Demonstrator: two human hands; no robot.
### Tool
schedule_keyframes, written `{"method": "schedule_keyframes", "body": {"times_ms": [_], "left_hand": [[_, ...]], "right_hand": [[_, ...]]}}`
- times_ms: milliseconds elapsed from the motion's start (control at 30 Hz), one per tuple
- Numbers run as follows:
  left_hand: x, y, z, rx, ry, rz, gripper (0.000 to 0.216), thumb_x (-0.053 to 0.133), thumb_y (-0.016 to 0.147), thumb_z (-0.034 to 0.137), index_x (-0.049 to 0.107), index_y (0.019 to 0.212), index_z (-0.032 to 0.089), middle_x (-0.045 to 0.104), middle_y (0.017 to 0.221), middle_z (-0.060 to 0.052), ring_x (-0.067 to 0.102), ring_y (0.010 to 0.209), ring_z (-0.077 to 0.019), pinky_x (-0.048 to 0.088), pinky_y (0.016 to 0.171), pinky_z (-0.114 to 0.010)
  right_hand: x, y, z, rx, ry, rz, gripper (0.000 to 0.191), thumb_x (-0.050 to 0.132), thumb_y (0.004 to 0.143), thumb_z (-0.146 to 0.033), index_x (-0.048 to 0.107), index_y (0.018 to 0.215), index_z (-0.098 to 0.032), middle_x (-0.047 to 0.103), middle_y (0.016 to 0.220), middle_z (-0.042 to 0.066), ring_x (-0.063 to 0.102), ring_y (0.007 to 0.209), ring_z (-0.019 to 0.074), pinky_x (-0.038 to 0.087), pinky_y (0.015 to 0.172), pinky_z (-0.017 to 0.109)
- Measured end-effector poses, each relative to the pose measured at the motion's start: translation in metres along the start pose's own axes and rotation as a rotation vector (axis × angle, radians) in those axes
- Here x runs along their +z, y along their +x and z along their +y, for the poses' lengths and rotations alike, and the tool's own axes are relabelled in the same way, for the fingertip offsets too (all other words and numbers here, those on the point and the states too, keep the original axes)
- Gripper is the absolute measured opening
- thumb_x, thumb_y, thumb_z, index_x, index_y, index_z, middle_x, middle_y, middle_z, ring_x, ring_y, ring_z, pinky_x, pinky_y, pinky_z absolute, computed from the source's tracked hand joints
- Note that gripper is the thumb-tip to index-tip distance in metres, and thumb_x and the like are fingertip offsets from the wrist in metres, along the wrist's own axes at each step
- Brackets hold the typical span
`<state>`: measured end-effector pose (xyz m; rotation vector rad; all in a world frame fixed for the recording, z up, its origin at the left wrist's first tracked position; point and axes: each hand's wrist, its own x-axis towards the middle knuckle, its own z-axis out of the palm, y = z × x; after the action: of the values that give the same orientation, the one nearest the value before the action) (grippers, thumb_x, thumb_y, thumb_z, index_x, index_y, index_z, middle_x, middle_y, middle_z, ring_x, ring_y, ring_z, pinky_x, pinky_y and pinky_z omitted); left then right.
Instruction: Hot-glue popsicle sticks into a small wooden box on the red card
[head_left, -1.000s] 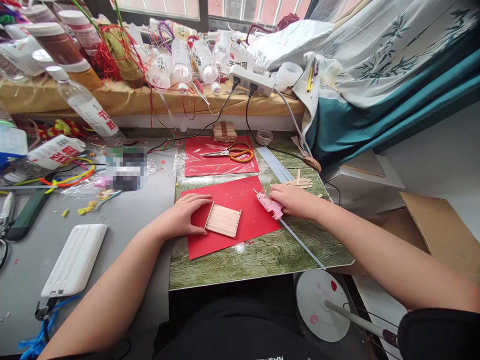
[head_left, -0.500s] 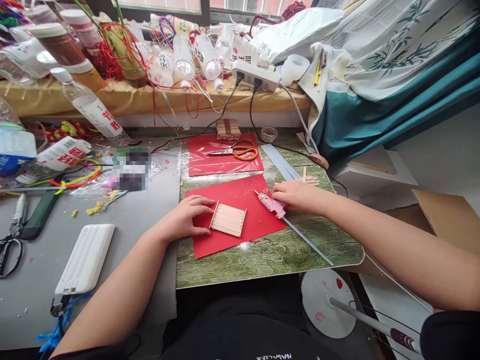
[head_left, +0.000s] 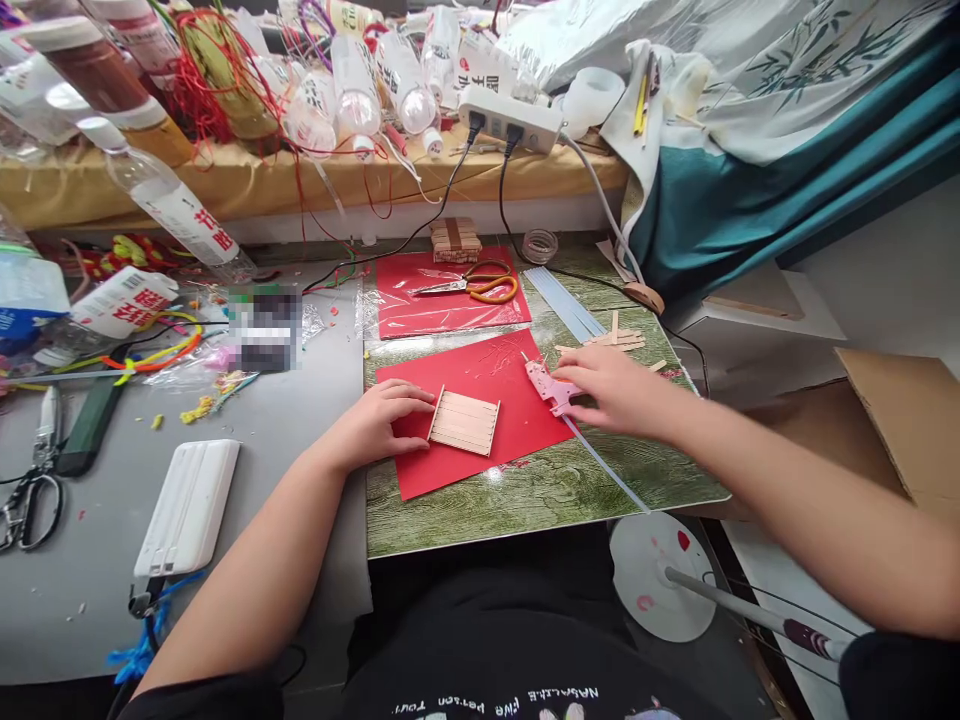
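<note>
My left hand [head_left: 382,425] holds the left edge of a small panel of pale craft sticks [head_left: 465,423], thumb and fingers at its two left corners. The panel lies flat on a red sheet [head_left: 487,365], with a thin stick across each end. Thumb and fingers of my right hand [head_left: 611,388] close around the handle of a pink hot glue gun [head_left: 546,385], which lies at the sheet's right side, nozzle pointing away from me. A long translucent glue stick [head_left: 607,465] trails from its back. Loose craft sticks [head_left: 619,338] lie just beyond my right hand.
Scissors [head_left: 476,284] rest on wrapped red sheets [head_left: 405,315] behind. A bundle of craft sticks [head_left: 456,240], spare glue sticks [head_left: 564,303] and a tape roll [head_left: 539,244] lie nearby. A power strip [head_left: 510,118] with cords sits on the ledge. A white power bank [head_left: 187,507] lies left.
The glue gun has shifted and turned slightly on the red sheet, with my right hand at its handle. My left hand stays at the panel's edge. The camera view has tilted down a little.
</note>
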<state>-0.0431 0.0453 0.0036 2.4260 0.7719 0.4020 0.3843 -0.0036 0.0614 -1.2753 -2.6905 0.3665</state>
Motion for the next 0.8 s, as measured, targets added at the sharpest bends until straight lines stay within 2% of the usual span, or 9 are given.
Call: {"method": "schedule_keyframes", "body": {"times_ms": [67, 167, 233, 300, 433, 467, 533, 633, 800], "left_hand": [[0.000, 0.000, 0.000, -0.003, 0.003, -0.010, 0.050, 0.082, 0.088, 0.049, 0.071, 0.134, 0.030, 0.069, 0.141, -0.007, 0.059, 0.132, -0.0310, 0.046, 0.114, -0.050], [0.000, 0.000, -0.001, -0.004, 0.003, -0.014, 0.049, 0.081, 0.089, 0.050, 0.072, 0.133, 0.031, 0.070, 0.141, -0.007, 0.059, 0.132, -0.0318, 0.047, 0.114, -0.051], [0.000, 0.000, -0.002, -0.004, 0.004, -0.009, 0.048, 0.081, 0.089, 0.051, 0.073, 0.133, 0.032, 0.070, 0.142, -0.007, 0.059, 0.132, -0.0319, 0.047, 0.113, -0.051], [-0.001, 0.000, -0.002, 0.003, -0.004, -0.003, 0.048, 0.081, 0.089, 0.052, 0.074, 0.132, 0.032, 0.070, 0.142, -0.007, 0.060, 0.131, -0.0316, 0.047, 0.113, -0.051], [-0.002, 0.002, 0.007, -0.020, -0.032, 0.013, 0.042, 0.075, 0.094, 0.052, 0.075, 0.129, 0.030, 0.073, 0.137, -0.007, 0.063, 0.129, -0.0294, 0.047, 0.114, -0.048], [-0.002, 0.002, 0.012, -0.070, -0.025, 0.027, 0.042, 0.071, 0.096, 0.053, 0.075, 0.130, 0.029, 0.073, 0.136, -0.007, 0.063, 0.128, -0.0292, 0.048, 0.114, -0.048], [-0.001, 0.003, 0.024, -0.279, 0.001, 0.100, 0.047, 0.062, 0.101, 0.055, 0.070, 0.138, 0.027, 0.074, 0.134, -0.008, 0.065, 0.125, -0.0300, 0.050, 0.110, -0.048], [0.001, 0.004, 0.043, -0.575, -0.058, 0.081, 0.051, 0.053, 0.102, 0.059, 0.070, 0.138, 0.026, 0.077, 0.129, -0.008, 0.072, 0.113, -0.0297, 0.058, 0.093, -0.043], [0.003, 0.008, 0.060, -0.619, -0.082, -0.013, 0.041, 0.051, 0.102, 0.054, 0.079, 0.120, 0.030, 0.080, 0.121, -0.003, 0.074, 0.109, -0.0292, 0.057, 0.088, -0.040]], "right_hand": [[0.013, -0.010, -0.046, 0.101, 0.169, 0.165, 0.048, 0.076, 0.091, -0.029, 0.065, 0.137, -0.021, 0.066, 0.135, 0.015, 0.059, 0.130, 0.0357, 0.049, 0.111, 0.056], [0.040, -0.019, -0.109, 0.190, 0.324, 0.277, 0.042, 0.067, 0.095, -0.020, 0.065, 0.136, -0.026, 0.067, 0.128, 0.013, 0.063, 0.124, 0.0337, 0.052, 0.109, 0.059], [0.060, -0.018, -0.137, 0.257, 0.464, 0.332, 0.044, 0.065, 0.096, -0.019, 0.063, 0.138, -0.028, 0.066, 0.132, 0.013, 0.061, 0.128, 0.0334, 0.052, 0.110, 0.058], [0.079, -0.011, -0.154, 0.394, 0.694, 0.390, 0.052, 0.067, 0.095, -0.022, 0.057, 0.146, -0.028, 0.057, 0.148, 0.014, 0.058, 0.135, 0.0317, 0.055, 0.111, 0.054], [0.112, 0.006, -0.169, 0.575, 1.098, 0.488, 0.068, 0.068, 0.095, -0.025, 0.042, 0.158, -0.029, 0.047, 0.160, 0.015, 0.054, 0.143, 0.0292, 0.053, 0.116, 0.051], [0.118, 0.008, -0.171, 0.583, 1.125, 0.496, 0.069, 0.068, 0.095, -0.025, 0.040, 0.158, -0.029, 0.045, 0.162, 0.014, 0.052, 0.146, 0.0291, 0.050, 0.119, 0.052], [0.123, 0.010, -0.174, 0.584, 1.145, 0.502, 0.071, 0.068, 0.095, -0.025, 0.039, 0.160, -0.030, 0.040, 0.167, 0.014, 0.049, 0.148, 0.0292, 0.047, 0.121, 0.053], [0.123, 0.011, -0.174, 0.576, 1.176, 0.514, 0.072, 0.068, 0.095, -0.025, 0.039, 0.161, -0.031, 0.038, 0.168, 0.014, 0.049, 0.148, 0.0295, 0.046, 0.122, 0.053], [0.118, 0.011, -0.171, 0.588, 1.223, 0.496, 0.071, 0.068, 0.096, -0.027, 0.040, 0.160, -0.030, 0.041, 0.166, 0.014, 0.053, 0.144, 0.0292, 0.046, 0.122, 0.053]]}}
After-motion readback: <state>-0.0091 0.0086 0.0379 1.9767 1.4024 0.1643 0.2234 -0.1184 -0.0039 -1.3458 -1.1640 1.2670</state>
